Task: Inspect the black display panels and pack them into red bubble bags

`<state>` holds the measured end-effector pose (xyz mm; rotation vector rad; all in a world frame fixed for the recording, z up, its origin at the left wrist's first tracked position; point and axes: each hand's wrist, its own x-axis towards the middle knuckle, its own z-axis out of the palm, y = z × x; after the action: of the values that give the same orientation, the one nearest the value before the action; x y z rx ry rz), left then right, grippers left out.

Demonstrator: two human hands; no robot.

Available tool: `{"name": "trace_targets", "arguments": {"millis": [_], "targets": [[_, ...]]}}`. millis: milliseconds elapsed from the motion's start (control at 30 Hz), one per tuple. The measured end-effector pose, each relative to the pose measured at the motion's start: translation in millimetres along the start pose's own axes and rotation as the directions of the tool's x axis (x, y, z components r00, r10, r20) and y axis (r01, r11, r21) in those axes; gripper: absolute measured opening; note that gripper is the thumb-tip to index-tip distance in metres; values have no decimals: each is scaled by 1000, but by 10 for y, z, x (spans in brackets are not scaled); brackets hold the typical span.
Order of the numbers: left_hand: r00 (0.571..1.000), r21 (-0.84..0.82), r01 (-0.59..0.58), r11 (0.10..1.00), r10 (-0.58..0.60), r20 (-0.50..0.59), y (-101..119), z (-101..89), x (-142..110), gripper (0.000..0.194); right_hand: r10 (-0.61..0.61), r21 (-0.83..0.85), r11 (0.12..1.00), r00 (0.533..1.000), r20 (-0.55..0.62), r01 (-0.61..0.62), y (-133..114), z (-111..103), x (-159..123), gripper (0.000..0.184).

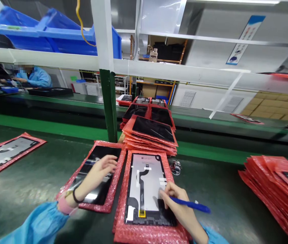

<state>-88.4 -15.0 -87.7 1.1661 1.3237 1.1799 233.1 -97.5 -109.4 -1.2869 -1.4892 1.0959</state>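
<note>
My left hand (pixel 100 174) is over a glossy black tablet screen (pixel 100 189) that lies face up on red bubble wrap. Its fingers are loosely stretched with nothing in them; whether they touch the glass I cannot tell. My right hand (pixel 178 201) is closed around a blue pen-like tool (pixel 193 204), whose rear end sticks out to the right. That hand rests at the right edge of a second tablet screen (pixel 149 189), which shows its silver back, a black flex cable (pixel 141 193) and a small yellow-edged piece. Under this screen is a stack of red bubble wrap (pixel 134 234).
Behind the screens stands a pile of wrapped panels (pixel 150 134). Another red stack (pixel 273 183) is at the right, and a wrapped screen (pixel 9 152) at the left. A small shiny clear item (pixel 176 167) lies nearby. A green post (pixel 109 105) rises mid-bench. A co-worker (pixel 36 77) sits far left.
</note>
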Motion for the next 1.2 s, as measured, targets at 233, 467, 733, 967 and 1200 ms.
{"name": "trace_targets", "arguments": {"millis": [233, 467, 733, 967, 1200], "targets": [[909, -137, 302, 943, -241, 341, 6, 642, -428, 39, -38, -189, 982, 995, -97, 19, 74, 102, 48, 40], [872, -187, 409, 893, -323, 367, 86, 622, -381, 41, -59, -231, 972, 996, -67, 42, -11, 118, 50, 37], [852, -150, 453, 879, -378, 362, 130, 652, -259, 38, 22, -38, 999, 990, -140, -27, 73, 79, 50, 43], [830, -137, 408, 903, -305, 466, 275, 1032, -174, 31, 87, 181, 981, 991, -105, -66, 148, 17, 79, 49], [899, -207, 317, 926, -223, 378, 209, 1153, -210, 49, 45, 279, 960, 977, -207, 15, 85, -267, 21, 34]]}}
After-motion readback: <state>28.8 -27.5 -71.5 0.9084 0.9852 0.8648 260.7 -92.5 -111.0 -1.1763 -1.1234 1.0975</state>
